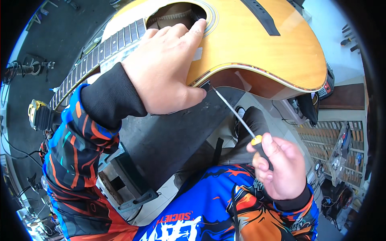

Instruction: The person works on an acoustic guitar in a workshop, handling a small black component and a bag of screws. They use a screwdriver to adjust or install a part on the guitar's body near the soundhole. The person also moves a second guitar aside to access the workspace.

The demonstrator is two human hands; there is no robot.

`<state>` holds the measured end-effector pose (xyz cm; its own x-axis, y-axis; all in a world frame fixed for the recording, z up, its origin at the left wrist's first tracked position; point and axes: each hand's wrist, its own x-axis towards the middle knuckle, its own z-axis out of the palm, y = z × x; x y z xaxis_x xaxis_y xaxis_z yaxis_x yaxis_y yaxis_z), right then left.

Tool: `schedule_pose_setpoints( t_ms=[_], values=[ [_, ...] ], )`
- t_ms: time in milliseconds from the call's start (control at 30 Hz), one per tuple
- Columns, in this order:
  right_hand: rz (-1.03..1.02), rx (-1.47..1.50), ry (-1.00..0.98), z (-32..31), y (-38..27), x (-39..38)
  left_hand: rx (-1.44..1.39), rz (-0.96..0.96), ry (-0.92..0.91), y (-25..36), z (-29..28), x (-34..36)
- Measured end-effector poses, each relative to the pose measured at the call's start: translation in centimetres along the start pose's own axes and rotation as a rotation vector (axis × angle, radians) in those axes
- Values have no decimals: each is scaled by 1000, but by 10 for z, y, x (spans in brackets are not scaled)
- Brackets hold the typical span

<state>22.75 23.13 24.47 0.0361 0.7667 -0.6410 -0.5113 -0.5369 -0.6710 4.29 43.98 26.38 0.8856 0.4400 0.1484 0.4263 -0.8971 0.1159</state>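
Note:
An acoustic guitar (249, 44) with a pale yellow top lies across the far side, its neck (96, 56) running to the left. My left hand (167, 68) grips its body: the fingers reach over the edge of the sound hole (177, 14), their tips partly hidden, and the thumb presses by the side. Close to that thumb, a small black piece (206, 85) sits at the guitar's side. In my right hand (281, 162) is a screwdriver (237, 114) with a yellow and black handle. The shaft points up and left, its tip at the black piece; contact is hard to judge.
Beneath the guitar is a dark workbench (169, 134). A vise (130, 172) is mounted at its near edge. A yellow and black tool (39, 114) stands beyond my left arm. To the right, a rack (329, 138) holds several hand tools, with a red and grey device (327, 86) behind the guitar.

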Motion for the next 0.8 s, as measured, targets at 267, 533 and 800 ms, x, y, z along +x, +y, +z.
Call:
schedule_pose_setpoints(
  t_ms=[267,533,800],
  values=[
    [-402,-237,173,21,10,-4,7,5,-8,2,-2,2],
    [-1459,-1626,571,2,38,13,21,-34,-27,0,-3,-1],
    [-62,-32,92,6,2,0,53,35,61,-2,4,-1]
  ],
)
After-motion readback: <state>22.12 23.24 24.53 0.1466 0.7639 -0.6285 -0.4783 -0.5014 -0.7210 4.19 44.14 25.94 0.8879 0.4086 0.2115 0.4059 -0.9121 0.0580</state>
